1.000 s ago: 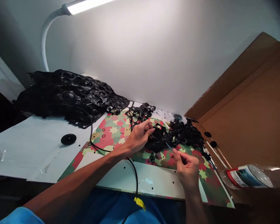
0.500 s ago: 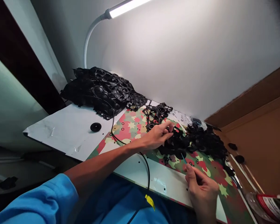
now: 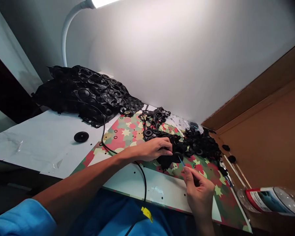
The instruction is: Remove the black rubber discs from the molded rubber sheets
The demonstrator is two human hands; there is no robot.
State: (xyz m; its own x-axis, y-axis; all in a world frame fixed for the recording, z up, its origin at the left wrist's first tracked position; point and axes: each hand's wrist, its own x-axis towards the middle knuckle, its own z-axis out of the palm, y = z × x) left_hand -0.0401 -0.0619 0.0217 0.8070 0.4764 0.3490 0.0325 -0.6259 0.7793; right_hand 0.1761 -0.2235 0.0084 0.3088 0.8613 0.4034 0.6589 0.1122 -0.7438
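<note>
My right hand [image 3: 199, 187] is closed around a thin tool with a blue shaft [image 3: 181, 161], pinched between thumb and fingers. The tool's tip reaches a round black rubber piece [image 3: 178, 155] in front of it. My left hand [image 3: 155, 148] has its fingers curled onto a black rubber sheet [image 3: 165, 161], just left of that round piece; the fingertips are partly hidden against the dark rubber. More black sheet with ring shapes [image 3: 148, 132] lies behind my left hand. A heap of loose black rubber scraps [image 3: 203, 144] sits to the right.
A large pile of black ringed rubber sheets [image 3: 86, 93] lies at the back left. A black ring [image 3: 81, 137] rests on the white board [image 3: 39, 141]. A black cable [image 3: 144, 183] crosses the patterned board [image 3: 127, 131]. At right are a plastic bottle [image 3: 267, 200] and cardboard [image 3: 265, 127].
The view has turned to the right. My left hand has come down from above the rubber, its spread fingers now curled onto the sheet. The right hand still holds the thin tool.
</note>
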